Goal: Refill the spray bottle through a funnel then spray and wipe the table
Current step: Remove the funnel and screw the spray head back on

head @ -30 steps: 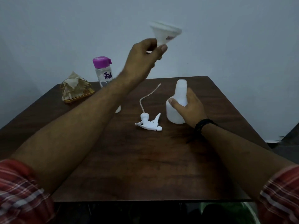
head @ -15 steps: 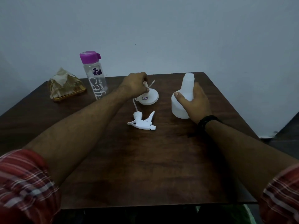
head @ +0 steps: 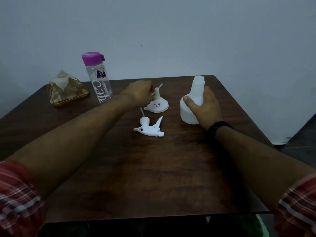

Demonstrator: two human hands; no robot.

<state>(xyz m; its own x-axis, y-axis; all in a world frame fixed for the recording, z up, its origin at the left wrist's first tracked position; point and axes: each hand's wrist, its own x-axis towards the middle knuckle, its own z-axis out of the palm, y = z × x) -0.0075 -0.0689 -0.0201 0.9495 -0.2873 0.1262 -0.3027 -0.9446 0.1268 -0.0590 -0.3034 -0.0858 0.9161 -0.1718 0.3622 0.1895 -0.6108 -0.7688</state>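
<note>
Currently, the spray bottle [head: 191, 106] stands upright and uncapped on the right part of the dark wooden surface [head: 153, 177]. The right hand [head: 204, 106] is wrapped around its body, thumb across the near side, neck rising clear above the fingers. The funnel [head: 158, 104] sits upside down at mid-surface, wide mouth on the wood, spout pointing up, a small label facing the camera. The left hand [head: 141, 93] is just left of the spout, fingers curled and blurred; whether they touch or pinch the spout cannot be told. The trigger head [head: 149, 128] lies on its side just near of the funnel, separate from the spray bottle, its thin tube running toward the far side behind the funnel. A clear water bottle [head: 100, 82] with a purple cap stands upright at the far left of centre, cap on. Left of it, close to the far left corner, sits a golden holder of napkins [head: 65, 90]. Both forearms are bare, with red checked sleeves rolled up at the near edge.
</note>
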